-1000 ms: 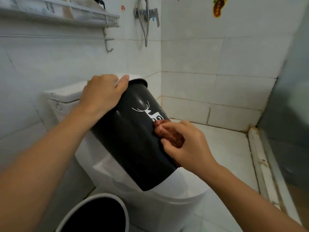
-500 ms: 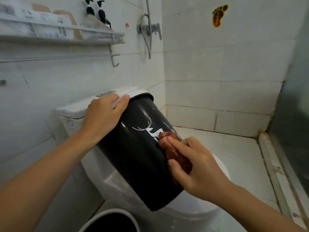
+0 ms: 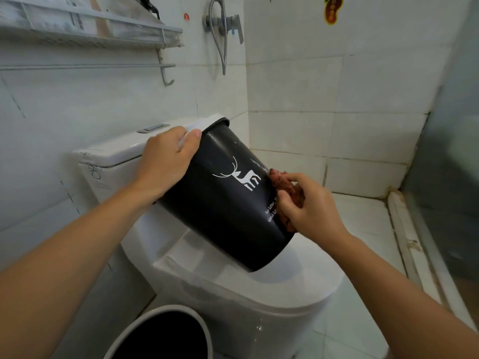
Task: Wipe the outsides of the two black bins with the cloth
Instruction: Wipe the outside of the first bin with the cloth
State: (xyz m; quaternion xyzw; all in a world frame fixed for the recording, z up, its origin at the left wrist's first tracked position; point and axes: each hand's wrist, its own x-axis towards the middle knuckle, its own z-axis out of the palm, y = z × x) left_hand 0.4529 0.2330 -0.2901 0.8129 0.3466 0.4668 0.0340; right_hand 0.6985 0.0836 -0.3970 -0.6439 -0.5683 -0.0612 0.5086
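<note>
- Two hands work the deer-print black bin (image 3: 220, 203), tilted on the toilet lid's (image 3: 233, 283) rear edge.
- Left hand (image 3: 166, 161) grips its rim; right hand (image 3: 308, 208) presses the bunched reddish cloth (image 3: 282, 182) against its right side.
- Next, probably: turn the bin to unwiped sides; the second bin (image 3: 160, 332) waits on the floor.

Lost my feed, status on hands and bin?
Left hand grips bin rim, bin tilted on toilet lid. Right hand presses cloth to its side. Second bin waits below. Nothing blocking.

Bathroom corner with white tiled walls (image 3: 324, 81) and a pale tiled floor (image 3: 360, 229). A white ceramic toilet (image 3: 233, 301) stands beneath a white metal wall shelf (image 3: 85, 35); a chrome shower tap (image 3: 224, 24) is mounted nearby.
</note>
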